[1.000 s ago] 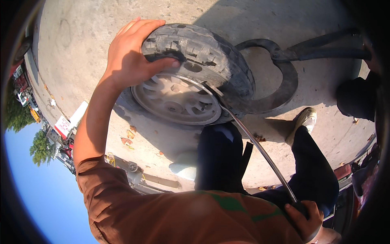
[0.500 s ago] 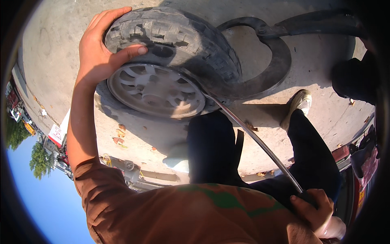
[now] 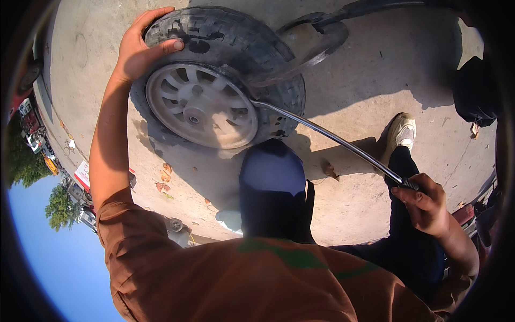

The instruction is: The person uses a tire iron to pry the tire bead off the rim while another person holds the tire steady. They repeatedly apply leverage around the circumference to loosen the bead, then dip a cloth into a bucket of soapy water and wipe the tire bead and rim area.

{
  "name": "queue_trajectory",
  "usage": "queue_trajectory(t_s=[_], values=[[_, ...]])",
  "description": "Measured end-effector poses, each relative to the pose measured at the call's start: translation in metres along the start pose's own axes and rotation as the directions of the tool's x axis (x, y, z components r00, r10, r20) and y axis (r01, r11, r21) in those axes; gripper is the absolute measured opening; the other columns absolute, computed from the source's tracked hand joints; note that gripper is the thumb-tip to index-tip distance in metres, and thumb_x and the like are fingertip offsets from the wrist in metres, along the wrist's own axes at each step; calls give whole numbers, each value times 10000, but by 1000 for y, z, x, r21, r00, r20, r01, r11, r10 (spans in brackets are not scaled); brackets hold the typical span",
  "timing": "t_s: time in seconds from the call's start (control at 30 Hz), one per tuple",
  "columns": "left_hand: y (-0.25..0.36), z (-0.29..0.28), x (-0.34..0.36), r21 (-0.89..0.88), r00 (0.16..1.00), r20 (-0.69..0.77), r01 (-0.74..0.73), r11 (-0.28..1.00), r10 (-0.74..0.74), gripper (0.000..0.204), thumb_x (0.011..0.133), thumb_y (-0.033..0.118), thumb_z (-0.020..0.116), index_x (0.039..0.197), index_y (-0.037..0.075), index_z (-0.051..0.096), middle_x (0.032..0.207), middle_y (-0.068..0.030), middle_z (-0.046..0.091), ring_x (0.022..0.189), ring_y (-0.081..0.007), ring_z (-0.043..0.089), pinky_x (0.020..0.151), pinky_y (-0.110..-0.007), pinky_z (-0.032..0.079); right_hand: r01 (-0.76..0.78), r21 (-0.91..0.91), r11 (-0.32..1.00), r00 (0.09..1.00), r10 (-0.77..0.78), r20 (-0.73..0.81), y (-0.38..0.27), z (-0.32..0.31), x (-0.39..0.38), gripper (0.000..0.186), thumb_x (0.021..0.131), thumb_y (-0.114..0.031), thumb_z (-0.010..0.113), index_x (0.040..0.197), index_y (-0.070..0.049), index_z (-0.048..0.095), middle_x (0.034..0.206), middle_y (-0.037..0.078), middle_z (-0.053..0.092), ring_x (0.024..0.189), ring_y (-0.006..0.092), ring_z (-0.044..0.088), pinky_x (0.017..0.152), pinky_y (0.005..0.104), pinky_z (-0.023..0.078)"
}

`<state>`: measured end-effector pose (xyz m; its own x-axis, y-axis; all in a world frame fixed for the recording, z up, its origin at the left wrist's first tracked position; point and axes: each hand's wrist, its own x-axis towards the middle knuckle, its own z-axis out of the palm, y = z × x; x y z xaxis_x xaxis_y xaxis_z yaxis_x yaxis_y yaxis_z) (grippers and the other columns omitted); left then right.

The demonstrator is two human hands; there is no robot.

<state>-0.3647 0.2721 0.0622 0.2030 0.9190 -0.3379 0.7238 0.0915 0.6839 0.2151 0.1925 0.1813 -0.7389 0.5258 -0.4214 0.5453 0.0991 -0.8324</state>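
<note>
A dusty, worn tyre [image 3: 236,40] on a spoked metal rim [image 3: 217,115] leans in front of me on the ground. My left hand [image 3: 137,56] grips the tyre's far left edge, with its thumb on the sidewall. In my right hand [image 3: 429,206] is the handle end of a long shiny tyre lever [image 3: 343,142]. The lever's far tip sits at the right edge of the rim, where it meets the tyre. A dark, curved metal tool [image 3: 322,48] reaches in from the upper right, its lower end against the tyre's side near the lever tip.
At the right edge is a person's dark-clothed leg [image 3: 475,94]. My knee [image 3: 272,172] is close below the rim, and my right shoe [image 3: 401,131] is planted on the concrete [image 3: 370,70]. Dry leaves [image 3: 165,174] lie nearby. Parked vehicles stand at far left.
My right hand has moved forward with the lever, swinging its handle end up. The curved tool has tilted and shifted farther away. The rim now faces me more.
</note>
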Motion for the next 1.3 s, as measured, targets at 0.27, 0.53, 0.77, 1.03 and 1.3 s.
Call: queue_trajectory(t_s=[0.27, 0.53, 0.77, 1.03, 1.3], values=[[0, 1, 1, -113, 995, 17, 103, 988, -102, 675, 717, 184, 915, 1311, 17, 643, 1297, -101, 626, 1216, -223, 605, 1073, -343, 458, 58, 98, 994, 984, -41, -171, -31, 6, -22, 507, 641, 175, 656, 1108, 3, 754, 908, 174, 640, 694, 217, 652, 553, 278, 529], [3, 2, 0, -43, 998, -3, 70, 997, -71, 654, 722, 219, 906, 1294, 27, 653, 1237, -87, 659, 1150, -213, 643, 1028, -333, 491, -171, 34, 985, 983, 173, -61, -85, -19, 10, 582, 708, 173, 650, 1276, 43, 647, 915, 167, 655, 698, 220, 636, 631, 303, 522], [-8, 5, 2, 21, 997, -66, -42, 999, 43, 674, 682, 334, 926, 1249, 57, 689, 1216, -77, 670, 1137, -216, 646, 1010, -324, 491, -175, -197, 965, 985, 169, -45, -135, -65, 60, 522, 684, 138, 658, 1199, 53, 670, 907, 161, 677, 653, 193, 615, 582, 285, 465], [-10, 7, 0, 87, 995, -78, -57, 995, 63, 676, 707, 363, 904, 1274, 74, 678, 1233, -73, 660, 1155, -229, 637, 1036, -332, 474, 156, -870, 469, 985, -4, 175, -194, -51, 79, 412, 815, -25, 755, 1218, 6, 675, 1067, 145, 559, 665, 190, 578, 504, 282, 452], [-4, 8, -1, 193, 991, -118, -45, 980, 68, 709, 687, 460, 886, 1268, 104, 688, 1233, -64, 681, 1161, -243, 650, 1020, -347, 485, -614, 460, 641, 759, 639, 123, -218, -45, 28, 435, 985, -83, 538, 1388, 80, 531, 874, 162, 676, 585, 110, 577, 463, 219, 409]])
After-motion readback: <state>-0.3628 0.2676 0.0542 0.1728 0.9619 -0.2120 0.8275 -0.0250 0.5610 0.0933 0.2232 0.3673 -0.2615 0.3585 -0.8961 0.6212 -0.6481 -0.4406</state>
